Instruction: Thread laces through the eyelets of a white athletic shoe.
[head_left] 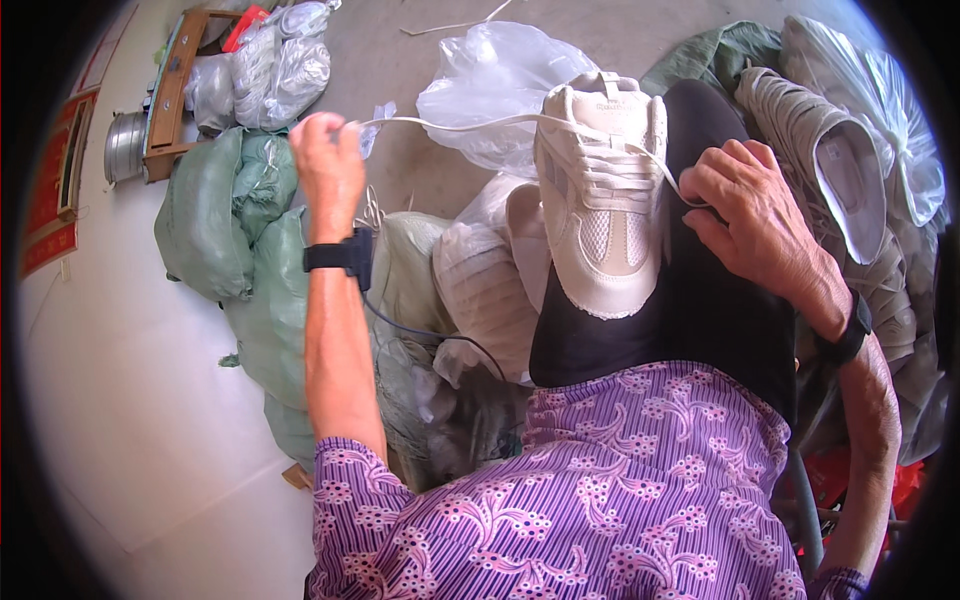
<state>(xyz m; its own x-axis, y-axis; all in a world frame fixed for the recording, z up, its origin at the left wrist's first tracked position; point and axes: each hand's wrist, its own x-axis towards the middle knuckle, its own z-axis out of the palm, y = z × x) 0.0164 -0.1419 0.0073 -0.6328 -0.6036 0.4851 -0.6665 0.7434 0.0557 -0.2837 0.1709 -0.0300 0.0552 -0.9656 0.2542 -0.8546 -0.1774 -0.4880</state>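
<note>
A cream sneaker upper (612, 190) with mesh at the toe lies across my black-trousered lap, its toe toward me and its lower edge raw. White lace crosses its tongue in several rows. My left hand (328, 165), raised well off to the left, pinches one end of the shoelace (450, 125), which runs taut-looking to the top eyelets. On the right side, my right hand (735, 205) has curled fingers closed on the other length of lace, close beside the eyelets. Its fingertips are partly hidden.
Stacked shoe uppers (835, 180) stand at my right beside a clear plastic bag (890, 110). More uppers (485, 285) lie at my left knee. Green sacks (205, 215) line the left wall, near a wooden frame (178, 85). A crumpled plastic bag (500, 90) lies ahead on the floor.
</note>
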